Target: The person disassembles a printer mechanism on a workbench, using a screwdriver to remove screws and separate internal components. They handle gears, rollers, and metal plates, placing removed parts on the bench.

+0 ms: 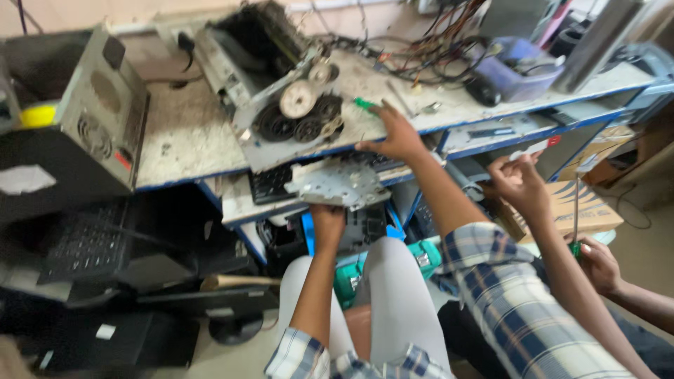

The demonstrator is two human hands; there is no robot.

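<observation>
Left hand [328,219] closed around the lower edge of a grey metal plate [340,184], fingers curled under it, forearm rising straight up from a plaid cuff. Plate held flat and level, just in front of the workbench [189,133] edge, above the knees.

Up and to the right of the plate: right hand [399,135] laid on the bench top, fingers spread and stretched forward, palm down. Just beyond its fingertips, a small green-handled tool [364,104] (touching or not, cannot tell through the blur).

Directly behind the plate on the bench: a stripped machine frame [253,56] tilted on its side, with a cluster of black and pale gears [298,111] facing the camera. Further right of the plate, a tangle of wires [435,56] and a bluish plastic tub [516,70].

Far left of the plate: a grey computer case [91,119], and below it a dark keyboard [84,242].

Right of the plate, well apart from it: two hands of another person, the upper hand [519,184] with fingers pinched together, the lower hand [597,265] wrapped around a thin upright screwdriver [576,210]. Behind those, a cardboard box [572,203].
</observation>
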